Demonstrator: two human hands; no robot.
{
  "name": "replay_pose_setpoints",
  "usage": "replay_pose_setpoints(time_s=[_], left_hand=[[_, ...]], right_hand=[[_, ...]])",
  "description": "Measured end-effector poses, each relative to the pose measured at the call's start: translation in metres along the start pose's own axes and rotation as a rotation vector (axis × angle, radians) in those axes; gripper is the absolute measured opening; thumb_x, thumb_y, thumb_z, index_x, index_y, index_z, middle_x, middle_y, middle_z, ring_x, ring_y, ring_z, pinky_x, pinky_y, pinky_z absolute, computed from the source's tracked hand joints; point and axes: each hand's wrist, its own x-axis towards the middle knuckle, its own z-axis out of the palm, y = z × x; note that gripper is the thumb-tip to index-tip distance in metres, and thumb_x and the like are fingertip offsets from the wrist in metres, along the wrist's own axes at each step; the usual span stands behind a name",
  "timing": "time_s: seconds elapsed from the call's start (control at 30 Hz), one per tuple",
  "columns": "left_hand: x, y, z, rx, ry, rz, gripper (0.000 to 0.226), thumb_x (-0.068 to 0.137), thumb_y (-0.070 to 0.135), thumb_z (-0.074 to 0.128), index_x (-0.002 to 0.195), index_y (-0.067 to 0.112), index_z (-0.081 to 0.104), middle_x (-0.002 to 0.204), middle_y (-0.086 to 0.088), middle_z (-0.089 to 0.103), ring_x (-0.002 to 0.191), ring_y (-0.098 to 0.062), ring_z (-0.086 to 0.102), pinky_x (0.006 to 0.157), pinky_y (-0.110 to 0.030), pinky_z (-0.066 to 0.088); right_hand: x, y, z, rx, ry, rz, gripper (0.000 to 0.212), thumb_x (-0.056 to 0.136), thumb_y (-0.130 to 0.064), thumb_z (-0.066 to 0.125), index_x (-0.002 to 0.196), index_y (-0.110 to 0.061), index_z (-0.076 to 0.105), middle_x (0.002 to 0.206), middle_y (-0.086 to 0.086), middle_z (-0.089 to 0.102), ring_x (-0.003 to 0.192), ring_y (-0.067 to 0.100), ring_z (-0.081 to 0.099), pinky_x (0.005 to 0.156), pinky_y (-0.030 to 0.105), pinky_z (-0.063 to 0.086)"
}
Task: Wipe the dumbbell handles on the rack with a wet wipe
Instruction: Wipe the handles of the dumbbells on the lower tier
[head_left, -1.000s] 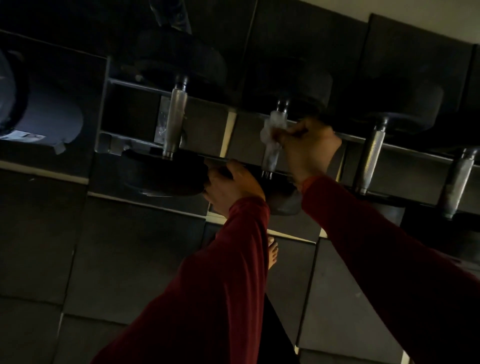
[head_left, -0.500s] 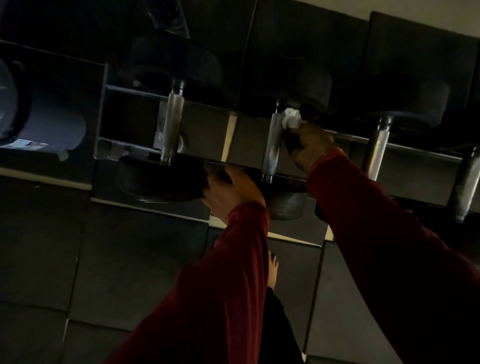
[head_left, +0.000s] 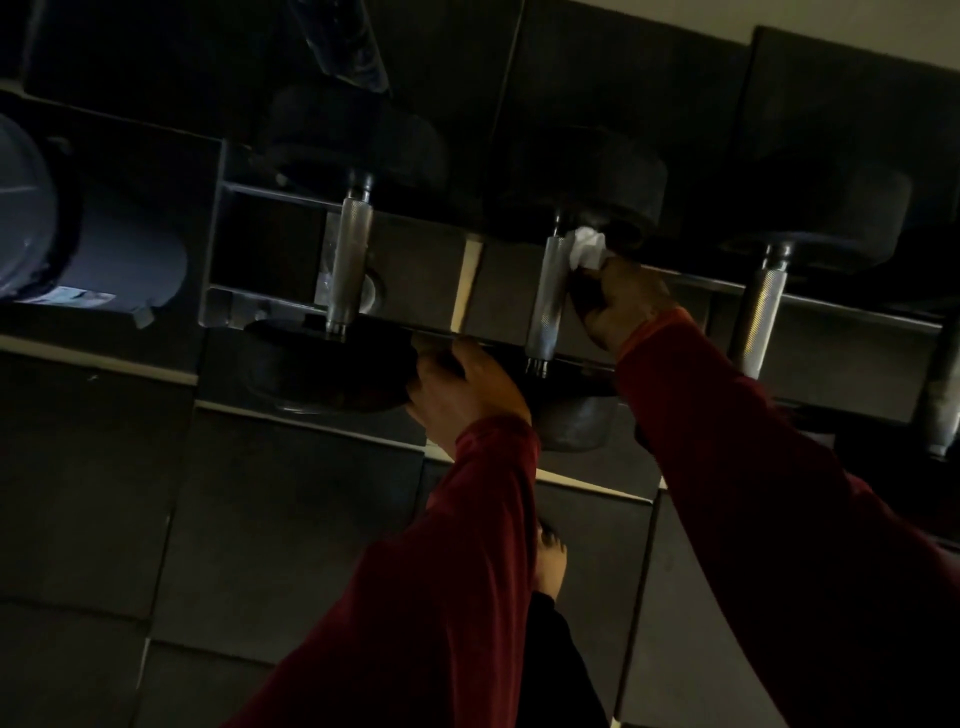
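Right hand (head_left: 621, 299) pinching wipe (head_left: 587, 248) at centre handle (head_left: 550, 296) top, likely slipping off; left hand (head_left: 462, 387) curled on weight (head_left: 322, 364).

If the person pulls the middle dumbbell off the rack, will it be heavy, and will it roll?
The middle dumbbell is probably heavy: its dark ends look thick. Its round ends suggest it may roll on a flat floor. The knurled handle should grip well, though wiping with the wet wipe may leave it slippery.

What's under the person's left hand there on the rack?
The left hand rests on the rack's front rail, between the near weight heads of two dumbbells. Whatever lies directly beneath the palm is covered and too dark to make out.
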Motion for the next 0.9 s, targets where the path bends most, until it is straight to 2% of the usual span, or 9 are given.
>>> replay_pose_setpoints(time_s=[0.07, 0.17, 0.33, 0.47, 0.57, 0.67, 0.77, 0.83, 0.9], left_hand=[[-0.001, 0.001, -0.002, -0.002, 0.006, 0.003, 0.061, 0.079, 0.046, 0.036, 0.120, 0.010, 0.064, 0.114, -0.017, 0.062, 0.110, -0.034, 0.052, 0.096, -0.037, 0.039], [0.000, 0.000, -0.002, 0.003, 0.004, 0.008, 0.060, 0.079, 0.046, 0.036, 0.119, 0.012, 0.065, 0.115, -0.015, 0.062, 0.112, -0.033, 0.052, 0.097, -0.038, 0.039], [0.001, 0.002, -0.001, 0.014, 0.011, 0.000, 0.067, 0.072, 0.049, 0.029, 0.115, 0.013, 0.067, 0.113, -0.013, 0.064, 0.111, -0.032, 0.053, 0.096, -0.040, 0.042], [0.003, 0.001, 0.000, 0.011, 0.030, -0.013, 0.073, 0.068, 0.055, 0.026, 0.111, 0.012, 0.068, 0.108, -0.015, 0.064, 0.108, -0.034, 0.054, 0.094, -0.040, 0.043], [0.002, 0.001, 0.000, -0.003, 0.033, -0.010, 0.076, 0.066, 0.058, 0.025, 0.109, 0.013, 0.068, 0.109, -0.014, 0.063, 0.108, -0.033, 0.054, 0.096, -0.042, 0.043], [0.001, 0.001, 0.000, 0.007, 0.029, -0.006, 0.071, 0.069, 0.054, 0.028, 0.110, 0.012, 0.068, 0.109, -0.015, 0.063, 0.107, -0.034, 0.054, 0.096, -0.042, 0.043], [0.002, 0.000, 0.000, 0.007, 0.032, -0.017, 0.073, 0.066, 0.056, 0.027, 0.108, 0.014, 0.068, 0.106, -0.012, 0.063, 0.105, -0.032, 0.055, 0.095, -0.045, 0.045], [0.003, 0.001, 0.000, 0.009, 0.020, -0.037, 0.067, 0.068, 0.052, 0.030, 0.109, 0.015, 0.068, 0.108, -0.013, 0.061, 0.107, -0.032, 0.054, 0.096, -0.045, 0.044], [0.003, 0.002, 0.000, 0.004, 0.016, -0.050, 0.064, 0.069, 0.049, 0.032, 0.110, 0.015, 0.068, 0.109, -0.013, 0.061, 0.108, -0.031, 0.053, 0.096, -0.043, 0.044]], right_hand=[[-0.042, -0.018, 0.005, -0.040, 0.064, -0.075, 0.016, 0.071, -0.010, 0.078, 0.084, -0.018, 0.075, 0.086, 0.001, 0.075, 0.092, 0.019, 0.073, 0.084, 0.037, 0.060], [-0.077, -0.027, 0.013, -0.142, 0.185, -0.284, 0.022, 0.064, -0.016, 0.088, 0.064, -0.025, 0.069, 0.069, -0.011, 0.072, 0.068, 0.000, 0.070, 0.068, 0.021, 0.060], [-0.089, -0.026, 0.037, -0.210, 0.219, -0.334, 0.038, 0.062, -0.024, 0.092, 0.093, -0.020, 0.070, 0.079, -0.017, 0.063, 0.066, -0.006, 0.056, 0.061, 0.001, 0.048], [-0.090, -0.030, 0.042, -0.156, 0.236, -0.280, 0.036, 0.060, -0.018, 0.093, 0.086, -0.019, 0.068, 0.078, -0.016, 0.063, 0.070, 0.002, 0.063, 0.072, 0.017, 0.057], [-0.087, -0.023, 0.027, -0.081, 0.242, -0.257, 0.034, 0.057, -0.015, 0.093, 0.064, -0.020, 0.060, 0.066, -0.010, 0.068, 0.060, 0.004, 0.066, 0.062, 0.028, 0.060], [-0.087, -0.018, 0.021, -0.054, 0.243, -0.255, 0.033, 0.058, -0.021, 0.093, 0.064, -0.018, 0.060, 0.068, -0.005, 0.070, 0.060, 0.007, 0.067, 0.061, 0.025, 0.058], [-0.089, -0.022, 0.036, -0.279, 0.272, -0.328, 0.037, 0.063, -0.028, 0.091, 0.090, -0.017, 0.069, 0.087, -0.010, 0.071, 0.077, 0.005, 0.067, 0.073, 0.017, 0.055], [-0.088, -0.022, 0.045, -0.280, 0.283, -0.351, 0.040, 0.065, -0.022, 0.091, 0.097, -0.014, 0.068, 0.089, -0.011, 0.065, 0.079, 0.004, 0.062, 0.066, 0.003, 0.047], [-0.087, -0.018, 0.046, -0.263, 0.270, -0.371, 0.036, 0.065, -0.020, 0.091, 0.089, -0.016, 0.064, 0.079, -0.015, 0.059, 0.071, 0.000, 0.057, 0.059, -0.002, 0.042]])
